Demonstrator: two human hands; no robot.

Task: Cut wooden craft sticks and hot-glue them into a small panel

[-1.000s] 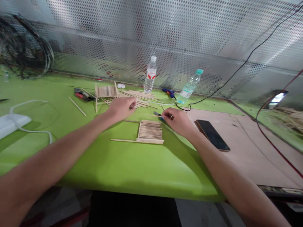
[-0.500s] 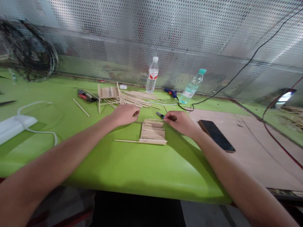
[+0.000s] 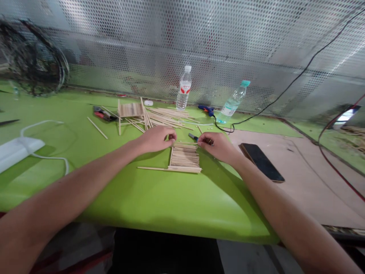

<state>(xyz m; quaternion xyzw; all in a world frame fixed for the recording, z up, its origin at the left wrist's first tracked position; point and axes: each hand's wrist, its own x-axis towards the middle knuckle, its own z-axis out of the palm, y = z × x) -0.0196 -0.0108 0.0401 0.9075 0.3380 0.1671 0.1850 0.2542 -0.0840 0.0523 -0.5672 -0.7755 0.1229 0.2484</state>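
A small panel of thin wooden sticks (image 3: 185, 156), laid side by side, rests on the green table in front of me. One long stick (image 3: 152, 168) along its near edge juts out to the left. At the panel's far left corner, my left hand (image 3: 159, 138) is closed, thumb and finger pinched on the far-edge stick. My right hand (image 3: 216, 144) pinches that stick's other end at the far right corner. A tool with a grey tip and blue handle (image 3: 193, 137) shows beside the right fingertips; its rest is hidden behind them.
Behind lie loose sticks (image 3: 168, 117), a small stick structure (image 3: 131, 110), and red-handled pliers (image 3: 104, 114). Two bottles, a clear one (image 3: 184, 91) and a green-capped one (image 3: 232, 104), flank a blue glue gun (image 3: 206, 110). A phone (image 3: 262, 161) lies right, a white power strip (image 3: 21, 152) left.
My left hand has moved right to the panel's far left corner, and its fingers now meet there. The right hand has stayed almost in place.
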